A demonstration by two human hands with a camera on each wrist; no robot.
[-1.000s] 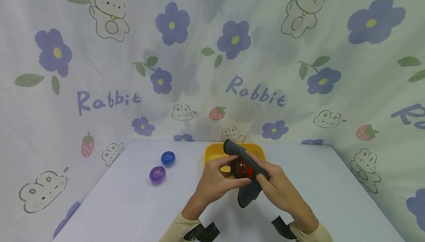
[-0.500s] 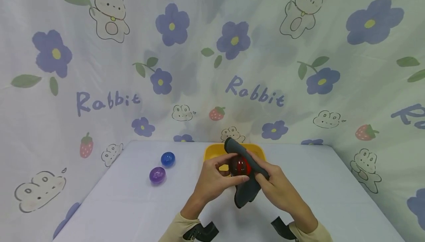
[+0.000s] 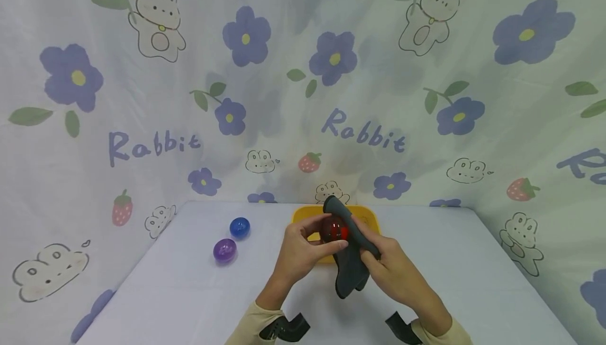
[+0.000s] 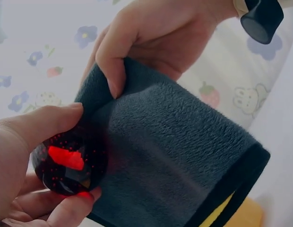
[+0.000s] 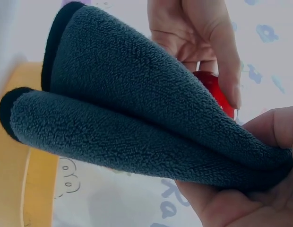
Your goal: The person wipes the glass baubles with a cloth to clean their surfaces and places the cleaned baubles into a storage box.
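A glossy, see-through dark red ball (image 3: 332,229) is pinched between the thumb and fingers of my left hand (image 3: 297,253). In the left wrist view the ball (image 4: 71,163) shows small bubbles and a bright red patch. My right hand (image 3: 395,269) grips a folded dark grey towel (image 3: 349,271) with black edging. The towel's fuzzy face (image 4: 156,137) lies against or just beside the ball's right side. In the right wrist view the towel (image 5: 113,94) hides most of the ball, leaving a red sliver beside the left thumb.
Behind the hands stands a yellow basket (image 3: 374,220) on the white table (image 3: 189,303), its inside partly hidden. To the left lie a blue ball (image 3: 240,227) and a purple ball (image 3: 224,251). A rabbit-and-flower cloth (image 3: 284,98) hangs behind the table.
My left hand and the red ball have shifted a little left and away from me, so more of the ball shows beside the towel. The towel has tilted slightly in my right hand.
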